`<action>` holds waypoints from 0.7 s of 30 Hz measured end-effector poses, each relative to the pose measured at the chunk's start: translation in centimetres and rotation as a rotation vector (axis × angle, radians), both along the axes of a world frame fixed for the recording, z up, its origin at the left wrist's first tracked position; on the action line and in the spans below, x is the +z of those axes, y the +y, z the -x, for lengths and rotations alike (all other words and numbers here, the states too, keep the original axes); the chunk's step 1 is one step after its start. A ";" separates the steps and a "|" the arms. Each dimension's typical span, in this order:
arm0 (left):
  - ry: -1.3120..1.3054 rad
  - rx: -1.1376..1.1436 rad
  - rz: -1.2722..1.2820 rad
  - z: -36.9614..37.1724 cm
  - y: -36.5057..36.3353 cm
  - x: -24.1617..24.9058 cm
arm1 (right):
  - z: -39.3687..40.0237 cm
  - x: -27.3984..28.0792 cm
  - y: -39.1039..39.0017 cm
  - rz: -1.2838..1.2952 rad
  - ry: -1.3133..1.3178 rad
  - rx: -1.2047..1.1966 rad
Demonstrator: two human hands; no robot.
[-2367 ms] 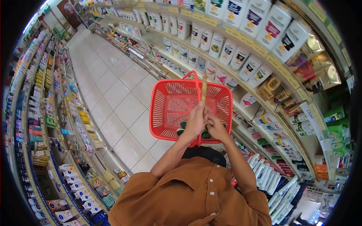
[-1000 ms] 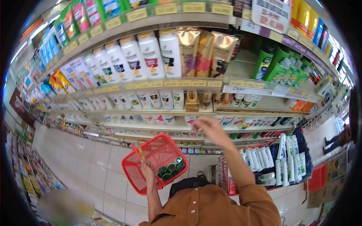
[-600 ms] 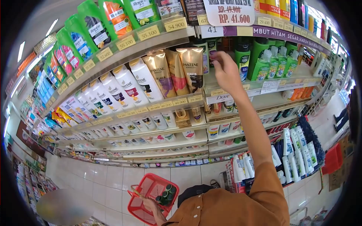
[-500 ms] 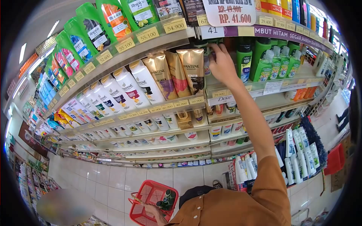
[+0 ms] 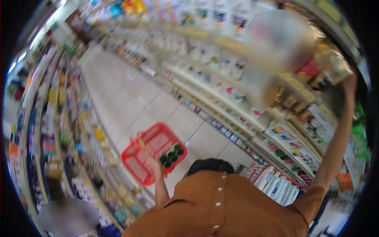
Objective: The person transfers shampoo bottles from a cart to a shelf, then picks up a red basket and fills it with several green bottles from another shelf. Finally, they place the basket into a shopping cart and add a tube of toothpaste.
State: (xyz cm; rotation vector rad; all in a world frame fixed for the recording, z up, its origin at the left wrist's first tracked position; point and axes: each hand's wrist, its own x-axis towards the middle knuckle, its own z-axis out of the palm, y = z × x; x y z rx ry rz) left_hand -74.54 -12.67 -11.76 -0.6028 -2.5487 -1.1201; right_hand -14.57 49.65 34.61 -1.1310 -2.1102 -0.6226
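Observation:
My left hand (image 5: 153,164) holds the handle of a red shopping basket (image 5: 132,173) in front of my body, low over the aisle floor. Several dark green bottles (image 5: 171,157) lie together at the basket's right side. My right arm stretches out to the far right, and my right hand (image 5: 349,83) is raised at the shelf beside gold tubes (image 5: 331,63). Motion blur smears its fingers, so I cannot tell whether they hold anything.
Shelves of white bottles (image 5: 221,59) run along the right side. Another stocked shelf (image 5: 59,130) lines the left. Between them stretches the tiled floor (image 5: 118,89). White tubes (image 5: 278,185) stand in a rack near my right side.
The view has swung left along the aisle and blurred. The right hand now appears farther right, beside the gold tubes. The basket stays in my left hand.

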 end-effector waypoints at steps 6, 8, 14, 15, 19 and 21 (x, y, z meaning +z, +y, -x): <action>-0.853 0.103 -0.770 -1.9 1.8 5.4 | -4.6 0.3 3.8 -0.079 -0.178 -0.137; -0.862 0.079 -0.774 -2.4 2.9 7.1 | -4.2 0.3 2.6 -0.125 -0.155 -0.193; -0.918 0.019 -0.726 -2.0 5.2 5.8 | -3.0 -0.7 -4.1 -0.155 0.057 -0.357; -0.927 0.000 -0.702 -1.8 5.5 5.0 | -2.3 -0.8 -6.4 -0.138 0.116 -0.401; -1.004 -0.100 -0.659 -2.3 7.8 6.0 | 8.5 -0.8 -16.8 -0.293 0.482 -0.237; -1.015 -0.153 -0.657 -2.5 9.1 5.7 | 10.3 -1.0 -19.3 -0.324 0.601 -0.224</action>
